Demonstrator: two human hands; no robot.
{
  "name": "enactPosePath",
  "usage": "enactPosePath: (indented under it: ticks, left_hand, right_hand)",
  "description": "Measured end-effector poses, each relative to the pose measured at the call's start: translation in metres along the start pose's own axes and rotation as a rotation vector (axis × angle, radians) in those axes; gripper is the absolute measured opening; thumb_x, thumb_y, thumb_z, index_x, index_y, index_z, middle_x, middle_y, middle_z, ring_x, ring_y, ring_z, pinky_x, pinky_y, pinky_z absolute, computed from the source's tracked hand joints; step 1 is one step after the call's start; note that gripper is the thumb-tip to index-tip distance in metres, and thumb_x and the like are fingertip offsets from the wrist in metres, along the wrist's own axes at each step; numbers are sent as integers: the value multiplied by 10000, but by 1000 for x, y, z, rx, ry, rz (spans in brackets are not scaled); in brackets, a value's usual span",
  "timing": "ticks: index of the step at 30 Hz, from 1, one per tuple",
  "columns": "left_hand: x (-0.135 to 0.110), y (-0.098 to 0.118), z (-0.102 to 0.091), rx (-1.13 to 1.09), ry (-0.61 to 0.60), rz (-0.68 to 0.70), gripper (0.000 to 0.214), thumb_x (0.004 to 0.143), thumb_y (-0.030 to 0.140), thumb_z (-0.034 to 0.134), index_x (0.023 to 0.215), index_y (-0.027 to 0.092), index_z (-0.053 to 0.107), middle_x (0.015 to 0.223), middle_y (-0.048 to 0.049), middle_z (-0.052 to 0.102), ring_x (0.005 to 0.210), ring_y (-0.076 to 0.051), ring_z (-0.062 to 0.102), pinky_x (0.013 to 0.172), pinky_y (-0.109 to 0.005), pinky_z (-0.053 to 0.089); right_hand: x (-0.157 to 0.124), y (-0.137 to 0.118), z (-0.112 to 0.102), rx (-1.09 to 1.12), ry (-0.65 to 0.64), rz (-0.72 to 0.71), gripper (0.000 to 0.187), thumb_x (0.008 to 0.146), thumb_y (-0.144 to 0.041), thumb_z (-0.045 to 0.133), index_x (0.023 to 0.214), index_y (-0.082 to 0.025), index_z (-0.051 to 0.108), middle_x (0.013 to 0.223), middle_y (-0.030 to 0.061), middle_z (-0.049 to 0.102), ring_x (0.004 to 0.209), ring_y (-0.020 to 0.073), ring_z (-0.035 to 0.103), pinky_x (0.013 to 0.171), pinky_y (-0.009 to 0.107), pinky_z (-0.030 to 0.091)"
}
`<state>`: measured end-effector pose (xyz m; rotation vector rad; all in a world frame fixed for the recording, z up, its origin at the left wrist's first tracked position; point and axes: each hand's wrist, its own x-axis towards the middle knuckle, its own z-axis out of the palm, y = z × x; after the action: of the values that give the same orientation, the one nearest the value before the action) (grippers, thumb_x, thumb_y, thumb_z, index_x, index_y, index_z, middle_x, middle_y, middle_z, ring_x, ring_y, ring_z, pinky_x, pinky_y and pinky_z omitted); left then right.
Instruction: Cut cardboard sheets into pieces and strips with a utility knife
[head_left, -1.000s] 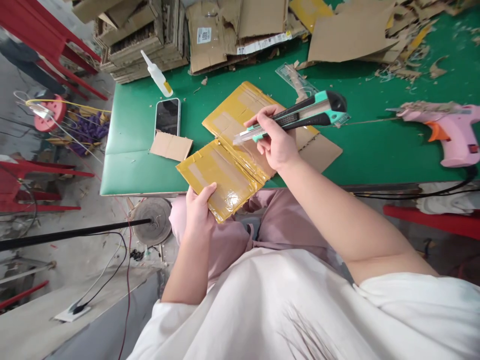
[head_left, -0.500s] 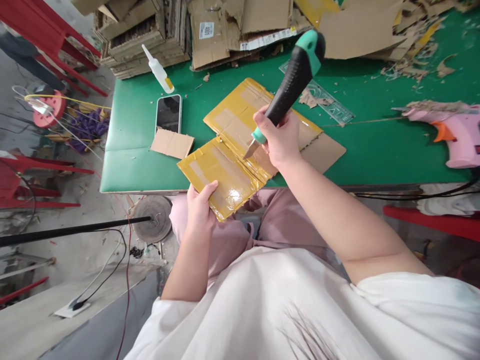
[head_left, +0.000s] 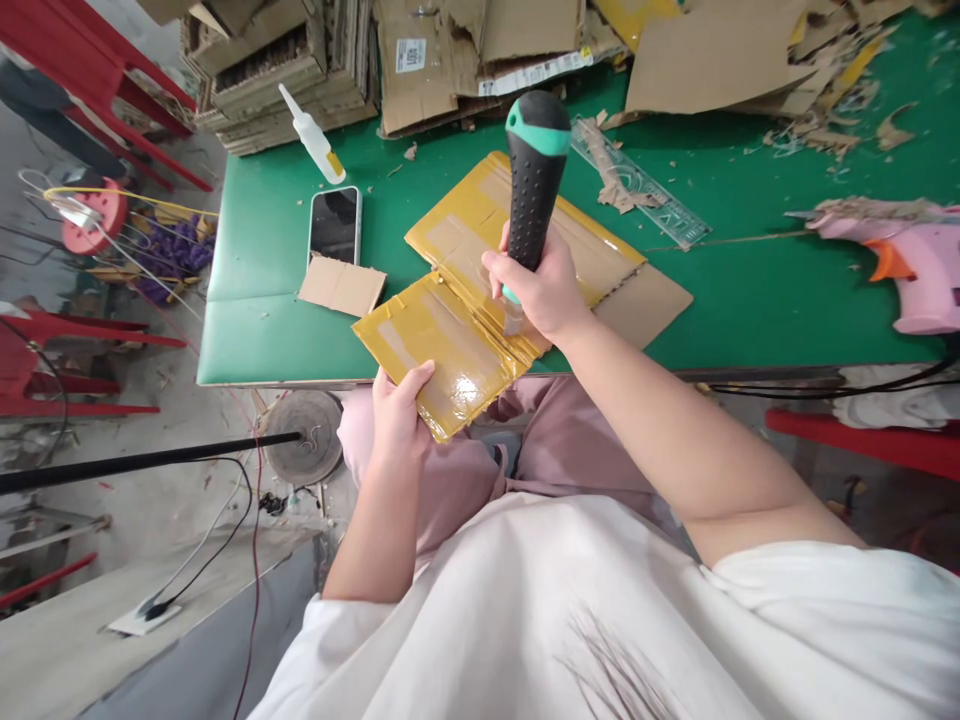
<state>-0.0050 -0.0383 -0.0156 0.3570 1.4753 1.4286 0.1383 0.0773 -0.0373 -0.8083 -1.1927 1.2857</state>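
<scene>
My right hand is wrapped round a knife with a black and teal handle. The handle points up, and the short blade points down at the fold of a piece of cardboard covered in yellow tape. Whether the tip touches the cardboard I cannot tell. At the near left corner my left hand pinches this cardboard, thumb on top, fingers hidden beneath. The larger taped half lies on the green table beyond the fold, with bare brown cardboard showing at its right.
A phone lies at left, partly under a small cardboard piece, near a glue bottle. A clear stencil ruler and a pink glue gun are at right. Stacked cardboard lines the back of the green table.
My right hand has shifted slightly left, and the knife has tipped from leaning right to nearly upright, its blade nearer the fold's front end. My left hand keeps its grip.
</scene>
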Motion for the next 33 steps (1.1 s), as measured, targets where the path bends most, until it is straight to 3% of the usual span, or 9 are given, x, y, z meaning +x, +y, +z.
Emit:
enactPosePath:
  ticks: [8, 13, 20, 24, 29, 33]
  left_hand:
    - [1, -1, -1, 30, -13, 5, 366, 512, 229, 775, 843, 227, 619, 876, 13, 679, 775, -166, 650, 719, -293, 509]
    - [1, -2, -1, 3, -19, -4, 375, 508, 211, 778, 848, 219, 621, 868, 8, 682, 736, -151, 640, 690, -280, 514]
    - [0, -2, 1, 30, -7, 4, 378, 508, 228, 774, 847, 223, 608, 841, 22, 670, 720, -147, 638, 692, -281, 499]
    - [2, -4, -1, 26, -14, 2, 386, 502, 231, 781, 847, 225, 608, 849, 24, 668, 723, -147, 642, 701, -287, 499]
    - [4, -3, -2, 7, -17, 7, 373, 504, 219, 787, 840, 217, 626, 851, 14, 674, 715, -144, 638, 685, -278, 509]
    - [4, -2, -2, -3, -21, 2, 363, 511, 205, 785, 840, 217, 633, 856, 12, 681, 718, -143, 636, 677, -274, 514]
  right_hand:
    - [-2, -4, 2, -43, -87, 4, 349, 767, -520, 614, 759, -237, 409, 560, -101, 441, 491, 62, 481, 557, 244, 406]
    - [-5, -6, 2, -127, -87, 30, 348, 848, -575, 459, 757, -240, 444, 547, -75, 459, 528, 81, 478, 564, 253, 387]
    - [-8, -3, 0, -430, 36, -38, 261, 827, -491, 538, 827, -232, 504, 605, -54, 486, 549, 102, 468, 555, 265, 329]
    - [-7, -5, 2, -505, -2, -43, 243, 835, -466, 534, 826, -225, 503, 593, -49, 478, 536, 109, 454, 556, 266, 293]
    - [-4, -5, 2, -472, -58, -16, 271, 822, -489, 545, 800, -229, 474, 577, -57, 452, 513, 96, 422, 533, 264, 277]
    - [-1, -5, 3, -257, 47, 53, 304, 848, -522, 488, 762, -236, 429, 564, -67, 397, 489, 73, 414, 496, 247, 305]
